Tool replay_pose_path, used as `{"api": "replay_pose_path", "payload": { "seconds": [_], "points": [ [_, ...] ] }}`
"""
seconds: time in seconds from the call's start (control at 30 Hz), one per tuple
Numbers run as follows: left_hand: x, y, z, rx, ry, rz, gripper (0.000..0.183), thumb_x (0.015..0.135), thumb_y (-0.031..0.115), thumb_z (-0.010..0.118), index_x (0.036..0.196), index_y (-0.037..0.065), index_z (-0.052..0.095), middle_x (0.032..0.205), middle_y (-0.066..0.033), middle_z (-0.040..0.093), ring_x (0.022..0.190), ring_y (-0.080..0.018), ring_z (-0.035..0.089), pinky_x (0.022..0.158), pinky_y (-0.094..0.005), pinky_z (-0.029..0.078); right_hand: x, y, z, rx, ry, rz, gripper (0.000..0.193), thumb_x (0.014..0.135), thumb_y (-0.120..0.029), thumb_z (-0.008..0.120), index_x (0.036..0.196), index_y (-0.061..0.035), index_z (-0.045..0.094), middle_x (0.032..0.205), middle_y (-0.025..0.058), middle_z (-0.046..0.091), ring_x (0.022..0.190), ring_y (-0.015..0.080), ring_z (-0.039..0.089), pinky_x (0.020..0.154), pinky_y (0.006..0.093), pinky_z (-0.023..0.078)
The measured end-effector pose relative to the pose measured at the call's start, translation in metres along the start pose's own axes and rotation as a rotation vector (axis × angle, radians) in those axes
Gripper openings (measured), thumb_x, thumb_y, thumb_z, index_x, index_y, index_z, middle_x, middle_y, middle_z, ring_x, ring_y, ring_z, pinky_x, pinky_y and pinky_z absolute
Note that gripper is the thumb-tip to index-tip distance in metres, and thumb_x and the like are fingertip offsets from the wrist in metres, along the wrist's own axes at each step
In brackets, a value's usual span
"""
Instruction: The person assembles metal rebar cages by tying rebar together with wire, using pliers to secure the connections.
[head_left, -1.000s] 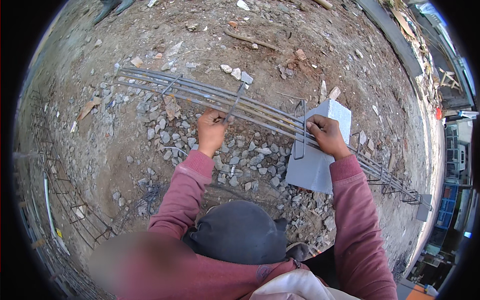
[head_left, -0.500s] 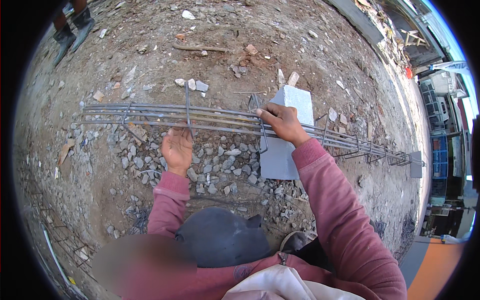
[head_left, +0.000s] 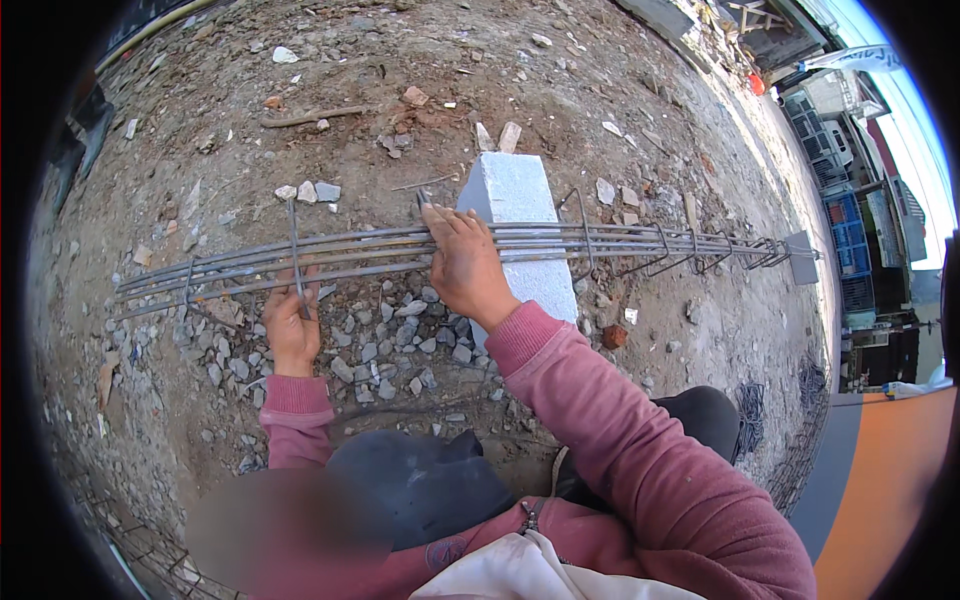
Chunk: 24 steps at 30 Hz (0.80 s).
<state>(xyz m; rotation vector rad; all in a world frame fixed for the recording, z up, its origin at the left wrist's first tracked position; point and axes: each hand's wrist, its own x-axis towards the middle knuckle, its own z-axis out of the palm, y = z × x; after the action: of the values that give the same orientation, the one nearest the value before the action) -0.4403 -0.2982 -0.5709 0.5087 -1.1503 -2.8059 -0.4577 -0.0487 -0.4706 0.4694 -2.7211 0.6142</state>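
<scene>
A bundle of long steel rebars (head_left: 370, 243) runs across in front of me, resting on a pale lightweight block (head_left: 525, 190). Square wire stirrups are looped around the bars. My left hand (head_left: 292, 328) is closed on one stirrup (head_left: 294, 235) at the near side of the bundle, its fingertips partly hidden behind the bars. Farther right, beside the block, my right hand (head_left: 468, 262) grips another stirrup whose bent end pokes out above the fingers; most of that stirrup is covered by the hand. More stirrups (head_left: 588, 235) hang on the bars to the right.
The bundle's far right end lies on a second grey block (head_left: 802, 258). Gravel (head_left: 385, 345) covers the ground below the bars. A person's dark boots (head_left: 85, 135) stand at the upper left. Wire mesh (head_left: 150, 550) lies at the lower left, and a stick (head_left: 315, 116) lies beyond the bars.
My right hand has slid left along the bars, off the block's middle, with its stirrup. My left hand, open under the bars before, has closed on its stirrup. The view has shifted right.
</scene>
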Motion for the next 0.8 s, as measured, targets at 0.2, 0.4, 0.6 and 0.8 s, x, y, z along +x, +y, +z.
{"api": "replay_pose_path", "payload": {
  "seconds": [0.2,0.4,0.6,0.8],
  "points": [
    [-0.017,0.009,0.018,-0.05,-0.004,-0.055,0.052,0.08,-0.007,0.038,0.132,-0.007,0.031,0.126,-0.0219,0.045,0.121,-0.0369,0.044,0.1,-0.0406,0.043,0.019,0.022,-0.025,0.177,-0.239,0.106,0.034,0.079,-0.012,0.052,0.111,-0.0016,0.057,0.093,0.0198,0.063,0.091,0.0356,0.057,0.084,0.0419,0.044],
    [-0.048,0.0,0.022,-0.474,-0.191,-0.135,0.044,0.088,0.008,0.032,0.13,-0.004,0.033,0.125,-0.0237,0.045,0.122,-0.0384,0.042,0.102,-0.0432,0.04,0.025,0.048,-0.02,0.324,-0.318,0.053,0.025,0.081,-0.019,0.052,0.097,-0.0062,0.065,0.084,0.0199,0.063,0.08,0.0361,0.06,0.075,0.0418,0.047],
    [-0.078,-0.038,0.052,0.009,-0.207,-0.203,0.04,0.091,0.008,0.045,0.129,-0.003,0.037,0.124,-0.0212,0.048,0.113,-0.0295,0.051,0.099,-0.0418,0.042,0.037,0.045,-0.026,0.311,-0.488,0.174,0.021,0.08,-0.019,0.056,0.093,-0.0082,0.068,0.079,0.0169,0.064,0.075,0.0329,0.062,0.07,0.0377,0.049],
    [-0.044,-0.017,0.09,0.07,-0.014,-0.088,0.018,0.088,0.01,0.057,0.098,-0.004,0.058,0.09,-0.0169,0.065,0.069,-0.0196,0.066,0.063,-0.0267,0.058,0.034,0.043,-0.02,0.311,-0.431,0.106,0.017,0.082,-0.016,0.055,0.09,-0.0066,0.067,0.075,0.0185,0.062,0.072,0.0343,0.061,0.067,0.0396,0.047]
  ]
}}
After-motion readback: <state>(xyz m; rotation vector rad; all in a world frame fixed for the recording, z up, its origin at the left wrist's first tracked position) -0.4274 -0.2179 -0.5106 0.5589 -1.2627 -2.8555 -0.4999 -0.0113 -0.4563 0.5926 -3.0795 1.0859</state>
